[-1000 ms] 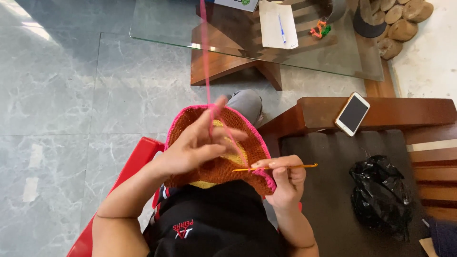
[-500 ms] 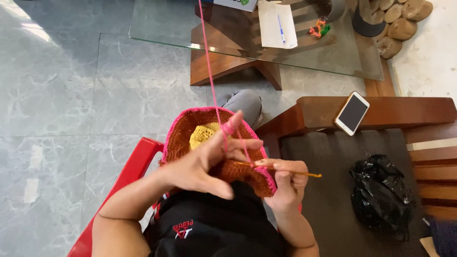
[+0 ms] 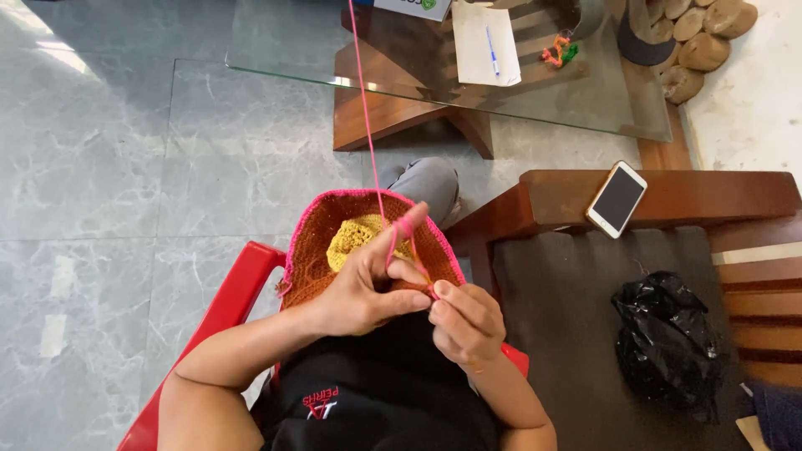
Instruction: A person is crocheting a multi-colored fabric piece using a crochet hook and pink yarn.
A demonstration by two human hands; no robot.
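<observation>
A round crocheted piece (image 3: 322, 242), orange-brown with a yellow centre and a pink edge, rests on my lap. My left hand (image 3: 368, 280) grips its near edge, and a strand of pink yarn (image 3: 365, 108) runs over the raised index finger and off toward the top of the view. My right hand (image 3: 468, 321) is closed right beside the left, at the pink edge. The crochet hook it held is hidden inside the fist now.
I sit in a red plastic chair (image 3: 221, 309). A glass-topped table (image 3: 276, 50) with a paper and pen stands ahead. To the right, a wooden seat carries a white smartphone (image 3: 616, 199) on its arm and a black plastic bag (image 3: 668, 342).
My hands have drawn together at the pink edge. The orange hook that stuck out to the right is out of sight, and the left fingers have curled in.
</observation>
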